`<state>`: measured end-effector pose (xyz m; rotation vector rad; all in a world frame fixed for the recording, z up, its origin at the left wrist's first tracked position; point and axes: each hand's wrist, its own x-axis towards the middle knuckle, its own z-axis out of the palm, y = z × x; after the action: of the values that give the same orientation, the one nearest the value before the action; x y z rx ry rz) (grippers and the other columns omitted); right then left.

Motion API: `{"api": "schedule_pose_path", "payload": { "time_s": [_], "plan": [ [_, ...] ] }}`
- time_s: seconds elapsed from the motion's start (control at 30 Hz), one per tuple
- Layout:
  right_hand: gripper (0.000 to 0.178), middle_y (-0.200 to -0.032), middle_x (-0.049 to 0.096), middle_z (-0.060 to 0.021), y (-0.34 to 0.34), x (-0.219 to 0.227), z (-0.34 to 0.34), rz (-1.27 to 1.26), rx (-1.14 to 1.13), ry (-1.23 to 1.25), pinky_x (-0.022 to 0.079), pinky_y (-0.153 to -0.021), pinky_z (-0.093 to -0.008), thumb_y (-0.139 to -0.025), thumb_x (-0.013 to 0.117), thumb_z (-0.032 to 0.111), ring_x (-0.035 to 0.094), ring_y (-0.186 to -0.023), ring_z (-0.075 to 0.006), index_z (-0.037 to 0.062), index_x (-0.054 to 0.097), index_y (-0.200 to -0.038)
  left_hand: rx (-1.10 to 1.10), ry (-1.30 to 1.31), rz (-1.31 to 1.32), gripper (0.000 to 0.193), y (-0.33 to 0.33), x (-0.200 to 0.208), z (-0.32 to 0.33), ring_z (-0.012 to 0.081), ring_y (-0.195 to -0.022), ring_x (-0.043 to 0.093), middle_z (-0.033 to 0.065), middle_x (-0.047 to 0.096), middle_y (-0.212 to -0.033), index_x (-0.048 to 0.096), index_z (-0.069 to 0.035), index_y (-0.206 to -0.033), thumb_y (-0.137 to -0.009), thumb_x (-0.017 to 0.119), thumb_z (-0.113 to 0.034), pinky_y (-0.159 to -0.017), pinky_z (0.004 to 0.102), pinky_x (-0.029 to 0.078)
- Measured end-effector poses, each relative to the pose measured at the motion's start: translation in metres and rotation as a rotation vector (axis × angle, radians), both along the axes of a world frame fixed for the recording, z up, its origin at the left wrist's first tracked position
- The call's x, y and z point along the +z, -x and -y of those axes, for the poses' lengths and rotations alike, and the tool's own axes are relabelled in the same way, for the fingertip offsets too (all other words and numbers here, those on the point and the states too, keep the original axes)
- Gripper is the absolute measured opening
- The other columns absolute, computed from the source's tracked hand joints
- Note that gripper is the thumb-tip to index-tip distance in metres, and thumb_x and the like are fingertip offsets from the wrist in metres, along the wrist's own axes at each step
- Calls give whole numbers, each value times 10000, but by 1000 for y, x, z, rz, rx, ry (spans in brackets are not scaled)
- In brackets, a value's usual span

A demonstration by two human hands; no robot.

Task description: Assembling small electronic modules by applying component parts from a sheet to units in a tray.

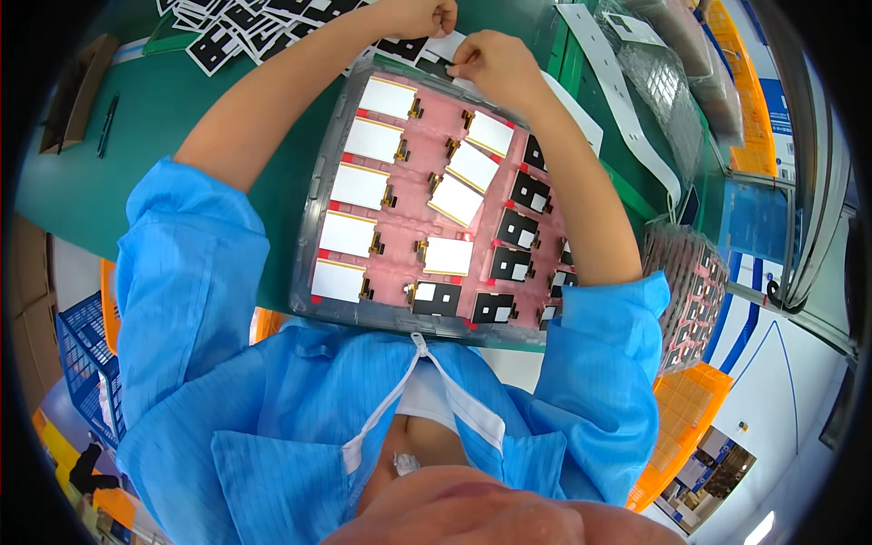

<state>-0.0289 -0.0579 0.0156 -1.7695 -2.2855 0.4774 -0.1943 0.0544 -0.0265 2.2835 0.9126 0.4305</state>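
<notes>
My left hand (425,16) is at the top of the view, thumb and fingertips pinched together; whatever they hold is too small to make out. Just to its right, my right hand (500,65) has its fingers closed at a small white piece (445,45) and a dark card by the tray's far edge; which of these it grips is unclear. Below both hands lies a clear plastic tray (313,245) with a pink liner. It holds rows of small flat panels with gold flex tails: white-faced panels (359,186) at left and middle, black panels with white squares (516,229) at right.
Loose black-and-white cards (241,32) lie heaped at the far left of the green table (227,100). A pen (107,125) and a cardboard box (77,95) are at left. On the right are a white strip (627,109), clear bagging, stacked trays (686,295) and orange crates (681,427).
</notes>
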Motion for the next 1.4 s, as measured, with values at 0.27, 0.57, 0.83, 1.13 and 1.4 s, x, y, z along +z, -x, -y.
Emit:
{"api": "schedule_pose_path", "payload": {
  "time_s": [0.27,0.57,0.83,1.13,1.4],
  "plan": [
    [189,-821,597,-10,-28,53,75,-626,-62,44,456,-700,-236,-880,705,124,554,-768,-83,19,573,-965,-41,-193,44,142,22,-6,13,270,-772,685,140,711,-835,736,-32,-920,-808,698,-110,-721,377,526],
    [125,-903,691,-9,-19,54,199,-885,-102,62,479,-722,-214,-892,684,35,624,-839,-57,26,672,-1016,-47,-81,298,145,84,59,189,238,-859,670,113,689,-953,725,-14,-931,-805,739,-83,-751,333,523],
    [137,-843,691,2,6,29,233,-823,-284,63,437,-629,-198,-853,734,54,560,-701,-32,38,689,-982,-154,-158,197,313,85,53,261,242,-949,583,57,605,-987,715,-45,-989,-694,805,-93,-782,347,496],
    [144,-799,674,8,15,21,240,-764,-347,63,428,-625,-209,-835,735,62,514,-679,-51,37,693,-970,-149,-244,180,433,74,47,268,278,-1005,591,75,616,-1062,685,-36,-1059,-650,818,-90,-834,372,508],
    [145,-806,690,21,18,18,238,-683,-336,62,408,-626,-213,-841,725,88,484,-679,-49,61,695,-981,-171,-217,171,462,73,42,264,283,-1035,592,75,618,-1090,677,-32,-1082,-648,823,-98,-855,369,508]
  ]
}}
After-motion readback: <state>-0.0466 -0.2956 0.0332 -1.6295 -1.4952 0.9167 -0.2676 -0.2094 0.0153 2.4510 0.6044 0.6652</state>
